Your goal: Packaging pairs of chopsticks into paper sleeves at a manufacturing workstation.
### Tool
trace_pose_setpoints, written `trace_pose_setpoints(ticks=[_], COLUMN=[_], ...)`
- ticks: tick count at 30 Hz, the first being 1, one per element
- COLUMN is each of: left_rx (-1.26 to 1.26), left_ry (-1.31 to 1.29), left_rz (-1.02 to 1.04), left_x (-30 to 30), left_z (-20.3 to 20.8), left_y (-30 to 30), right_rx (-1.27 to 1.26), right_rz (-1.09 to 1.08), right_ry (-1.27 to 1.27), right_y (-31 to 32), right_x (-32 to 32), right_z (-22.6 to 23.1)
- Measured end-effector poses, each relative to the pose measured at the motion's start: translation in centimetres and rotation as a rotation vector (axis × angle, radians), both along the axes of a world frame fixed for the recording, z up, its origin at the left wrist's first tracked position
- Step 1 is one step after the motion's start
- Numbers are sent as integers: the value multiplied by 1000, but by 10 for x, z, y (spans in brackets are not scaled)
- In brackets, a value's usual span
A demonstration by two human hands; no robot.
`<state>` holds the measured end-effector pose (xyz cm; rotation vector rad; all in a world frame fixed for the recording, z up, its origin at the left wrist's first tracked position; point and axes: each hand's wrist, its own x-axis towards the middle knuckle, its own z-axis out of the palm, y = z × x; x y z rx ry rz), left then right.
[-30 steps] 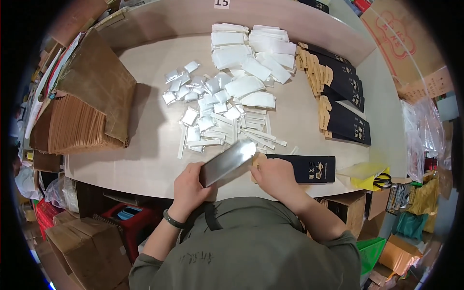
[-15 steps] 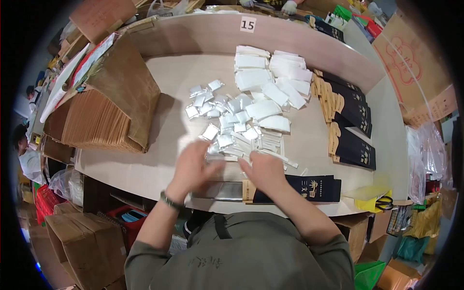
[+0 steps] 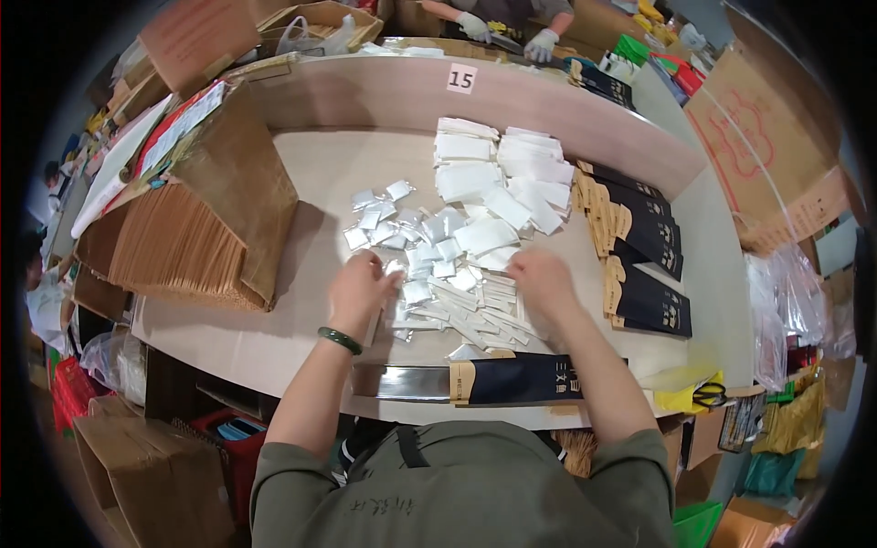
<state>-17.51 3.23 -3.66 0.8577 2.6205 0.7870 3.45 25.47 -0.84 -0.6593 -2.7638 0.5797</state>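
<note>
My left hand is at the left edge of a heap of small clear sachets with white squares. Its fingers are bent, with the thumb apart from them. My right hand is curled beside a white flat packet, at the right end of a pile of thin white strips. Whatever its fingertips hold is hidden. Below the hands, near the table's front edge, a dark navy sleeve with a tan end lies beside a shiny silver strip. My right forearm covers part of the sleeve.
White flat packets are stacked toward the back. Navy and tan sleeves lie in overlapping piles at right. An open carton of brown card pieces stands at left. Scissors lie front right. A gloved co-worker works beyond the partition.
My hands have moved apart; the right went right and away from me, off the strips. The strips now lie more spread out. The view has shifted, and the co-worker's arms show more.
</note>
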Motion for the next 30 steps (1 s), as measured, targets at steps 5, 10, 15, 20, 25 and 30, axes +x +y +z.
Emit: trace_pose_setpoints(ticks=[5, 10, 15, 20, 25, 30], left_rx=[-95, 293, 155, 189, 383, 48], left_ry=[107, -23, -122, 197, 614, 728], left_rz=[-11, 33, -411, -391, -197, 271], left_x=[0, 2, 85, 114, 24, -116], left_z=[-18, 0, 16, 10, 35, 106], left_y=[11, -19, -84, -100, -134, -167], right_rx=[40, 79, -63, -568, -148, -45], right_rz=[123, 71, -23, 55, 471, 553], right_ry=[-25, -121, -12, 138, 1, -116], right_y=[32, 22, 15, -57, -151, -159], right_x=[-5, -5, 3, -6, -1, 9], right_z=[-11, -14, -13, 1, -12, -3])
